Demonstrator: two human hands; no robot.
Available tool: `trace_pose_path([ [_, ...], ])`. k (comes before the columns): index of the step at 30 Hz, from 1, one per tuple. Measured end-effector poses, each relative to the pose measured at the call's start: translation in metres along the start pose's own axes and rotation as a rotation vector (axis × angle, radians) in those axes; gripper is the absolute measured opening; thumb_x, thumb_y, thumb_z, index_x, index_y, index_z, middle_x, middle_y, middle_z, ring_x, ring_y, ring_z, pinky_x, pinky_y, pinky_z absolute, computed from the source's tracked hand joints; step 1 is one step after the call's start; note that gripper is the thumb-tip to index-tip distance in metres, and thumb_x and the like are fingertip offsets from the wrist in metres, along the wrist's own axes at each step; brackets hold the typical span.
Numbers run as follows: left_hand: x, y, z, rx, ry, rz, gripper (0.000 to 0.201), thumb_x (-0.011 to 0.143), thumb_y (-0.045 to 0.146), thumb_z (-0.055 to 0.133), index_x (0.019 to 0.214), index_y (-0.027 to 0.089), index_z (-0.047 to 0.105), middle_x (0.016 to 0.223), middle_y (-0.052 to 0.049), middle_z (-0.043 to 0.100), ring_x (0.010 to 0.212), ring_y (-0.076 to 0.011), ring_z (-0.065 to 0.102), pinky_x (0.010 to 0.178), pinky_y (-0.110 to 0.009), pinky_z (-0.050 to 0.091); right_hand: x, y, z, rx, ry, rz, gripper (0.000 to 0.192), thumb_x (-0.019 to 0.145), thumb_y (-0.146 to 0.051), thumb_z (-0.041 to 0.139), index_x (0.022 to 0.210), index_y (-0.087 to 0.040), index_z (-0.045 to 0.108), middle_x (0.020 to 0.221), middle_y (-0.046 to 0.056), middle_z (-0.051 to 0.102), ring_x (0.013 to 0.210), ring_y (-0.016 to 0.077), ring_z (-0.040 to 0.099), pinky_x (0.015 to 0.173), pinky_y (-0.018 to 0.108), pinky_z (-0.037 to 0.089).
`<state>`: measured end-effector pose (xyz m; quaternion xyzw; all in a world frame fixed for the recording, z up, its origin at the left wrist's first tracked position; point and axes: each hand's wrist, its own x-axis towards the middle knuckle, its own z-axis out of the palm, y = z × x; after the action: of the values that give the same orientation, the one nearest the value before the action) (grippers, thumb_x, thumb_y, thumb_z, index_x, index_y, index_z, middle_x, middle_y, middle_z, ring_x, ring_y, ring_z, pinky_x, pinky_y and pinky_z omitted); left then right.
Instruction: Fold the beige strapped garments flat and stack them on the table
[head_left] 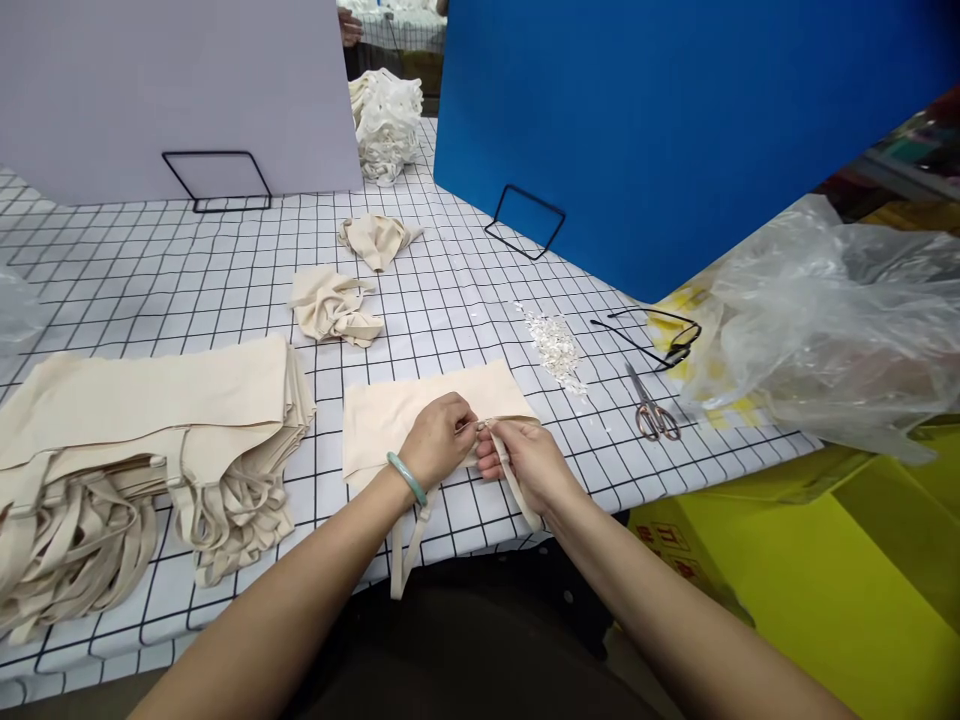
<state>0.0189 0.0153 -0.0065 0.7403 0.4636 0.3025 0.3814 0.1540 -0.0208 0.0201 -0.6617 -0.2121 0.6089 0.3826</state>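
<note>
A flat cream cloth bag [420, 405] lies on the checked tablecloth [187, 270] near the front edge. My left hand [439, 438], with a green bangle on the wrist, pinches the bag's near edge. My right hand [525, 462] pinches the same edge right beside it, where a strap [517, 490] joins. The two hands almost touch. Another strap [405, 555] of the bag hangs over the table's edge below my left wrist.
A stack of cream bags [150, 410] with tangled straps lies at the left. Two crumpled bags [334, 305] [375, 238], white scraps [556, 345], scissors [654, 410], a plastic sheet [817, 320], white and blue boards [660, 120] and another person's hand [349, 25] are around.
</note>
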Motion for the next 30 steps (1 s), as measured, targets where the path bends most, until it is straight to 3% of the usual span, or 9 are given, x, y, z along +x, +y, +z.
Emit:
trace_pose_path([
  [8,-0.002,0.001,0.001,0.014,0.011,-0.023,0.020,0.079,0.001,0.056,0.067,0.015,0.063,0.084,-0.003,0.065,0.073,-0.0123,0.060,0.068,-0.025,0.050,-0.002,-0.001,0.005,-0.064,-0.063,0.039,0.033,0.090,-0.017,0.052,0.057,-0.013,0.059,0.053,0.003,0.060,0.040,0.0089,0.055,0.038,0.019,0.047],
  [11,-0.002,0.003,-0.008,0.024,-0.060,-0.003,0.019,0.082,0.004,0.056,0.070,0.016,0.066,0.088,-0.004,0.068,0.076,-0.0140,0.064,0.071,-0.027,0.054,-0.004,-0.006,0.000,-0.052,-0.119,0.084,0.031,0.092,-0.018,0.053,0.063,-0.012,0.062,0.054,0.002,0.060,0.042,0.0090,0.056,0.040,0.019,0.048],
  [14,0.001,0.004,-0.021,0.050,-0.149,0.089,0.021,0.083,0.004,0.054,0.085,0.016,0.072,0.100,-0.006,0.072,0.089,-0.0162,0.068,0.083,-0.030,0.057,-0.009,-0.007,-0.008,-0.071,-0.185,0.128,0.028,0.095,-0.028,0.054,0.077,-0.011,0.066,0.059,0.004,0.064,0.048,0.0113,0.060,0.047,0.022,0.052],
  [17,0.013,0.003,-0.026,0.197,-0.140,0.182,0.031,0.088,0.004,0.046,0.103,0.011,0.072,0.117,-0.010,0.071,0.111,-0.0192,0.065,0.101,-0.034,0.051,-0.017,-0.002,-0.017,-0.132,-0.176,0.120,0.030,0.094,-0.038,0.057,0.084,-0.012,0.067,0.064,0.005,0.067,0.053,0.0123,0.063,0.053,0.024,0.053],
  [19,0.024,0.001,-0.021,0.329,-0.217,0.251,0.035,0.093,0.009,0.044,0.118,0.010,0.068,0.132,-0.011,0.065,0.129,-0.0232,0.055,0.112,-0.040,0.043,-0.023,0.003,-0.022,-0.179,-0.139,0.076,0.030,0.089,-0.042,0.064,0.084,-0.013,0.067,0.064,0.004,0.067,0.054,0.0120,0.062,0.054,0.023,0.052],
  [23,0.040,-0.006,-0.003,0.532,-0.423,0.287,0.047,0.101,0.033,0.043,0.145,0.018,0.048,0.159,-0.008,0.036,0.149,-0.0298,0.026,0.122,-0.054,0.022,-0.040,0.019,-0.036,-0.279,-0.102,-0.055,0.041,0.077,-0.056,0.071,0.077,-0.016,0.066,0.063,0.002,0.064,0.055,0.0126,0.059,0.055,0.024,0.049],
  [26,0.043,-0.013,0.005,0.604,-0.422,0.263,0.054,0.101,0.040,0.041,0.151,0.021,0.038,0.164,-0.007,0.024,0.152,-0.0296,0.019,0.123,-0.055,0.014,-0.058,0.036,-0.048,-0.401,-0.074,-0.205,0.045,0.083,-0.062,0.063,0.070,-0.018,0.063,0.062,0.001,0.061,0.060,0.0141,0.056,0.060,0.026,0.046],
  [30,0.044,-0.019,0.010,0.599,-0.399,0.281,0.055,0.100,0.040,0.040,0.152,0.023,0.037,0.164,-0.006,0.024,0.152,-0.0295,0.019,0.123,-0.055,0.013,-0.072,0.067,-0.058,-0.481,0.012,-0.389,0.043,0.093,-0.055,0.053,0.067,-0.020,0.060,0.068,0.002,0.061,0.070,0.0169,0.058,0.069,0.028,0.047],
])
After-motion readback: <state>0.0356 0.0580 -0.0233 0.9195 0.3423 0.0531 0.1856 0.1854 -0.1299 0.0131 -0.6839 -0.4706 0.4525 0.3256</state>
